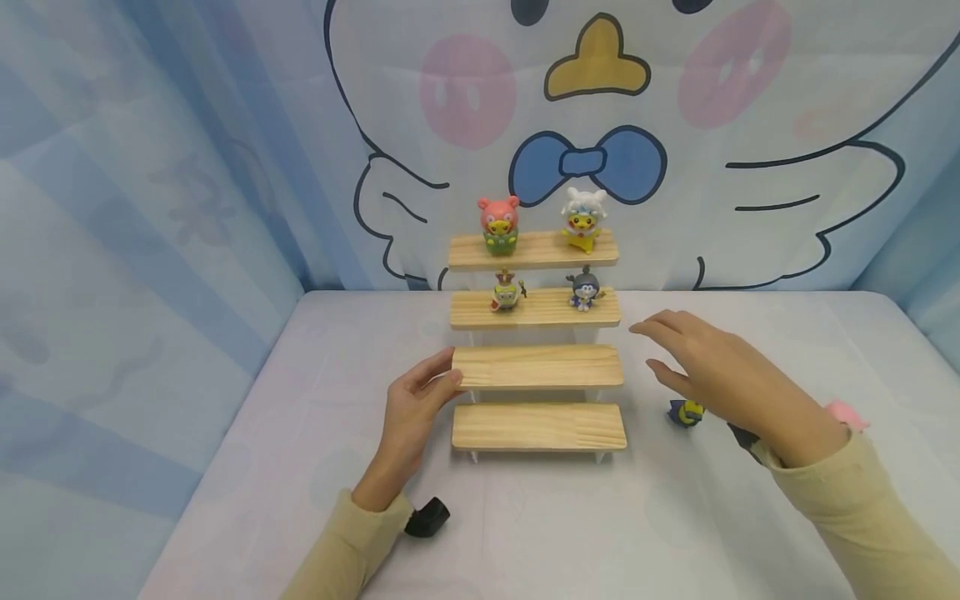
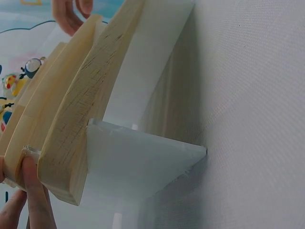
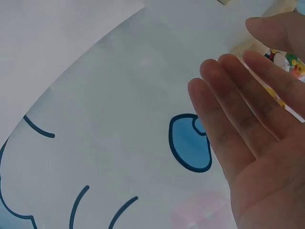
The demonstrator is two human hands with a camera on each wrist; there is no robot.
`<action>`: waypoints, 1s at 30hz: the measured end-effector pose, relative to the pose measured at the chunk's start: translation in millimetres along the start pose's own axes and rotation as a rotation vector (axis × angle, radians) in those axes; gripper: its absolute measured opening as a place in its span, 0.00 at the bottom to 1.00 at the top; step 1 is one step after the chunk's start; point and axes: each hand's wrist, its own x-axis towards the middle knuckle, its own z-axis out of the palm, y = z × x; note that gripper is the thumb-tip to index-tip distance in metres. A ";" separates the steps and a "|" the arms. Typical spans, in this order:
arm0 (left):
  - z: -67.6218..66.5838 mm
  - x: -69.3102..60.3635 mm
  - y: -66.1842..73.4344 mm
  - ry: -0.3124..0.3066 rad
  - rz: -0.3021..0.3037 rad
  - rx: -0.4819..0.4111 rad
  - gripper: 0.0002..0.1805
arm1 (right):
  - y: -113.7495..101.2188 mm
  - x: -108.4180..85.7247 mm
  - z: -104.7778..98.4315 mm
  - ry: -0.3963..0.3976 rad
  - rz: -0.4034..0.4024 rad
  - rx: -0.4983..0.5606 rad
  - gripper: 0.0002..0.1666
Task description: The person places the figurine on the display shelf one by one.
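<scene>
A stepped wooden rack with several shelves (image 1: 538, 427) stands on the table. My left hand (image 1: 417, 406) grips the left end of its second shelf from the front, thumb on top; in the left wrist view its fingers (image 2: 35, 195) lie against the shelf ends. My right hand (image 1: 720, 367) hovers right of the rack with fingers extended, holding nothing; its palm (image 3: 267, 176) shows in the right wrist view. On the top shelf stand a pink-hooded figure (image 1: 500, 225) and a white-hooded one (image 1: 583, 221); below them are a crowned figure (image 1: 506, 292) and a grey-capped one (image 1: 585, 289).
A blue and yellow figure (image 1: 686, 412) lies on the table below my right hand. Beyond my right wrist is a pink object (image 1: 847, 414), partly hidden. A black object (image 1: 427, 517) sits by my left cuff. A printed curtain (image 1: 300, 167) hangs behind the table.
</scene>
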 end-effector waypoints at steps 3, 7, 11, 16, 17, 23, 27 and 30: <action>-0.4 0.0 0.1 0.001 0.001 -0.001 0.23 | 0.9 -3.4 3.1 -0.018 0.020 0.001 0.28; -0.6 0.5 -0.2 0.002 0.005 -0.005 0.23 | 4.4 -9.7 8.2 -0.032 0.023 0.012 0.28; -0.8 1.5 -1.6 -0.001 0.007 -0.004 0.23 | 9.3 -16.1 13.4 -0.075 0.035 0.016 0.27; -1.2 1.3 -2.0 0.000 0.007 -0.013 0.23 | 12.7 -21.2 18.8 -0.143 0.074 0.013 0.26; -1.0 1.0 -1.7 -0.001 0.009 -0.013 0.23 | 13.3 -22.3 19.9 -0.153 0.081 0.014 0.26; -0.9 0.9 -1.6 -0.006 0.021 0.007 0.22 | 17.7 -30.1 26.8 -0.168 0.099 0.029 0.25; -0.6 0.8 -1.3 -0.007 0.020 0.003 0.22 | 21.0 -34.3 30.6 -0.174 0.101 0.051 0.22; -0.7 0.9 -1.5 -0.003 0.021 0.008 0.22 | 22.9 -35.5 33.4 -0.194 0.110 0.065 0.20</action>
